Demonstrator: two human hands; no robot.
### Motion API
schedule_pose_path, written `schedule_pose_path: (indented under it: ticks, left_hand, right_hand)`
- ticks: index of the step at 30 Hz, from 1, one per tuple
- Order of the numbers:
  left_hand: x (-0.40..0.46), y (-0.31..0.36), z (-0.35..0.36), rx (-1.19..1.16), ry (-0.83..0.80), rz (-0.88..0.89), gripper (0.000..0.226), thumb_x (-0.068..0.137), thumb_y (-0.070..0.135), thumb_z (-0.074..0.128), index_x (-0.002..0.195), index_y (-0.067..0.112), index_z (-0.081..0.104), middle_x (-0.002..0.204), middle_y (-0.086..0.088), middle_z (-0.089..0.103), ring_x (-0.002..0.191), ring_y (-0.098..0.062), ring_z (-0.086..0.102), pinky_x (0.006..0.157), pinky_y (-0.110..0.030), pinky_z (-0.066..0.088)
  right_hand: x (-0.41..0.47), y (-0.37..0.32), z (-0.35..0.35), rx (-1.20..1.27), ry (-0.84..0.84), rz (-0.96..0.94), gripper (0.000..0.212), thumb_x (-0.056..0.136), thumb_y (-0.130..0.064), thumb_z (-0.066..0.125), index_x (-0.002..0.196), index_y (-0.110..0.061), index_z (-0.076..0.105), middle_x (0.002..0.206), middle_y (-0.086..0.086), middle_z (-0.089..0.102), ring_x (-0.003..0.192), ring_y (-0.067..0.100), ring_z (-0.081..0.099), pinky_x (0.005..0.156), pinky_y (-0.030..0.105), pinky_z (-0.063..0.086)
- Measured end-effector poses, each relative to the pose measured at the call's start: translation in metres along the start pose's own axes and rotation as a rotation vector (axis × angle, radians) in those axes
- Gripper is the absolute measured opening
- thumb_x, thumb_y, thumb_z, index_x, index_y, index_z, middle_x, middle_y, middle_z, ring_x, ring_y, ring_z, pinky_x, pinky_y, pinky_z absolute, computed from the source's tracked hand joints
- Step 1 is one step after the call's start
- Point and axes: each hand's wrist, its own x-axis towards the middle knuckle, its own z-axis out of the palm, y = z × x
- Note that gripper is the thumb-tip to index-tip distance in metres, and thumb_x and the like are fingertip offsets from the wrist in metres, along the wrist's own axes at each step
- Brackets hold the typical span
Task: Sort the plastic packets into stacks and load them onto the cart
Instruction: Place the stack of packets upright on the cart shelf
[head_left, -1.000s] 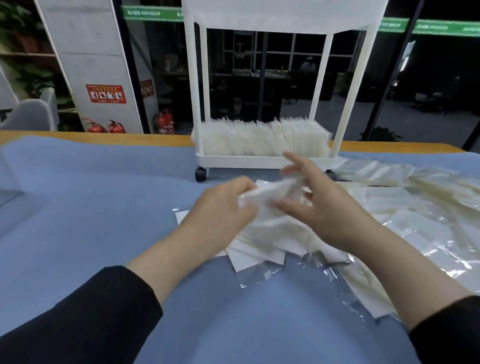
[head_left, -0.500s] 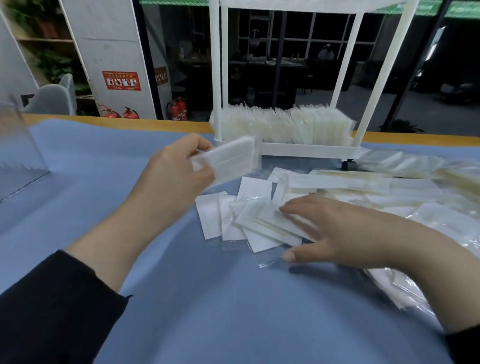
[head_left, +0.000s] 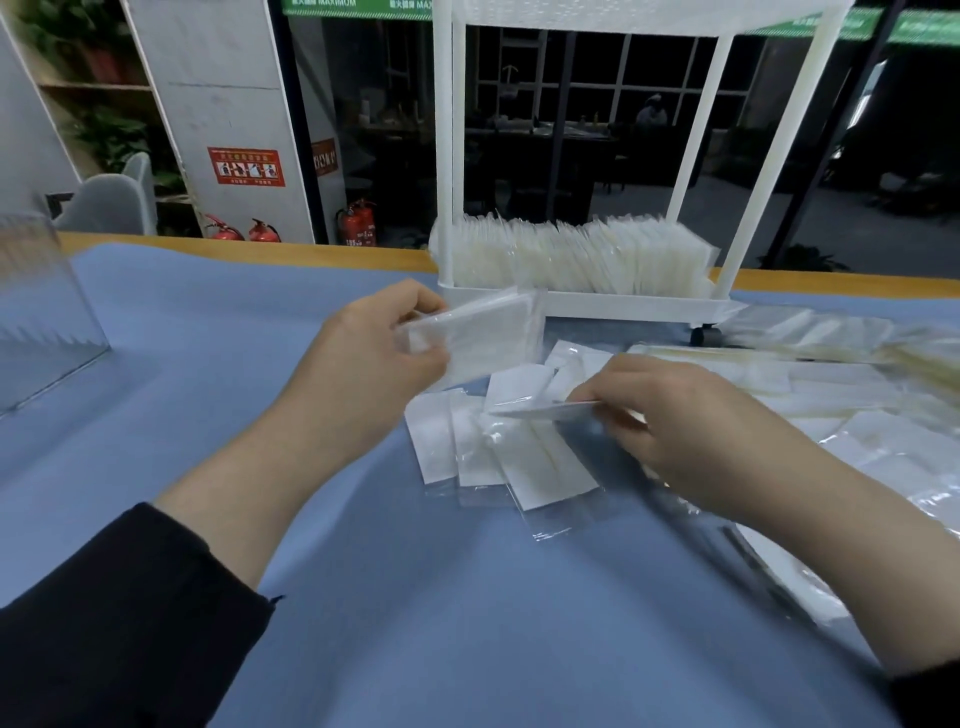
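My left hand (head_left: 369, 353) grips a small stack of white plastic packets (head_left: 483, 332), raised above the blue cloth just in front of the cart. My right hand (head_left: 670, 415) pinches a single packet (head_left: 545, 410) by its edge, lifted slightly off the loose packets (head_left: 498, 452) lying on the cloth. A large heap of packets (head_left: 831, 395) spreads to the right, partly hidden by my right arm. The white cart (head_left: 582, 301) stands at the table's far side, its bottom tray filled with upright rows of packets (head_left: 576, 254).
The blue cloth (head_left: 208, 374) covers the table, whose wooden far edge (head_left: 249, 247) shows behind it. A clear acrylic stand (head_left: 41, 312) sits at the left. Beyond the table are a pillar, fire extinguishers and a grey chair.
My right hand went from lying flat on the loose packets to pinching one and lifting it. My left hand keeps the stack raised near the cart.
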Motion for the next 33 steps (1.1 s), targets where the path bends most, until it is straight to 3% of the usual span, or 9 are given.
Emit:
schedule_pose_path:
  ticks: [3,6,10,13,16,20,25,28,33]
  left_hand:
    - [-0.004,0.005,0.002,-0.046,-0.095,0.025,0.023,0.092,0.005,0.065,0.093,0.028,0.067,0.075,0.008,0.067,0.053,-0.002,0.046,0.050,-0.011,0.037]
    - [-0.012,0.009,0.010,-0.027,-0.248,-0.018,0.025,0.095,0.009,0.057,0.100,0.032,0.065,0.051,0.015,0.047,0.048,-0.006,0.035,0.047,-0.014,0.030]
    - [-0.019,0.014,0.023,-0.117,-0.361,-0.065,0.020,0.100,0.045,0.051,0.100,0.031,0.065,0.089,-0.002,0.060,0.070,-0.006,0.048,0.062,-0.019,0.039]
    - [-0.023,0.012,0.030,-0.039,-0.410,0.004,0.044,0.082,0.077,0.044,0.104,0.043,0.062,0.094,0.016,0.066,0.071,0.003,0.055,0.064,-0.010,0.043]
    - [-0.023,0.008,0.034,-0.031,-0.411,0.013,0.055,0.072,0.091,0.046,0.112,0.055,0.057,0.103,0.022,0.067,0.093,0.005,0.062,0.076,-0.017,0.043]
    - [-0.025,0.010,0.037,-0.052,-0.427,0.025,0.061,0.066,0.080,0.061,0.123,0.061,0.050,0.108,0.025,0.066,0.100,0.002,0.063,0.083,-0.018,0.045]
    - [-0.022,0.013,0.028,0.014,-0.387,0.050,0.042,0.089,0.039,0.067,0.125,0.054,0.052,0.107,0.020,0.068,0.096,0.000,0.063,0.085,-0.025,0.051]
    - [-0.021,0.014,0.019,0.038,-0.412,0.033,0.041,0.089,0.043,0.072,0.123,0.056,0.053,0.109,0.021,0.066,0.096,0.005,0.063,0.083,-0.020,0.048]
    - [-0.022,0.012,0.021,0.368,-0.434,0.060,0.025,0.089,0.027,0.068,0.110,0.040,0.061,0.091,0.012,0.067,0.080,-0.006,0.060,0.070,-0.021,0.048]
  right_hand:
    - [-0.004,0.000,-0.008,0.219,0.026,-0.002,0.025,0.096,-0.023,0.060,0.109,-0.045,0.060,0.102,-0.025,0.061,0.095,0.002,0.058,0.082,0.027,0.048]
    - [-0.002,0.002,-0.002,0.388,0.139,0.067,0.030,0.088,-0.024,0.069,0.104,-0.044,0.054,0.100,-0.026,0.060,0.096,-0.002,0.055,0.080,0.016,0.044]
    - [0.007,0.004,0.018,0.513,0.246,0.092,0.057,0.079,-0.023,0.081,0.115,-0.047,0.043,0.118,-0.015,0.048,0.111,-0.005,0.047,0.091,0.015,0.041]
    - [0.010,0.010,0.030,0.537,0.117,0.112,0.085,0.077,-0.036,0.083,0.142,-0.051,0.030,0.138,-0.019,0.040,0.126,-0.003,0.043,0.108,0.028,0.040]
    - [0.009,0.011,0.029,0.561,0.005,0.137,0.092,0.075,-0.046,0.083,0.142,-0.063,0.022,0.144,-0.022,0.039,0.120,0.004,0.052,0.108,0.034,0.044]
    - [0.009,0.013,0.028,0.685,-0.008,0.114,0.084,0.069,-0.049,0.081,0.135,-0.065,0.033,0.129,-0.016,0.062,0.115,0.007,0.063,0.100,0.042,0.053]
    - [0.009,0.013,0.022,0.724,0.078,0.073,0.036,0.084,-0.018,0.078,0.105,-0.042,0.062,0.091,-0.017,0.068,0.079,0.010,0.066,0.072,0.023,0.052]
    - [0.009,0.011,0.021,0.746,0.168,0.070,0.029,0.086,-0.017,0.076,0.099,-0.037,0.060,0.086,-0.010,0.068,0.075,0.016,0.062,0.067,0.030,0.052]
    - [0.007,0.004,0.027,0.630,0.038,0.069,0.031,0.086,-0.035,0.076,0.106,-0.044,0.055,0.086,-0.023,0.062,0.068,-0.002,0.053,0.059,0.014,0.040]
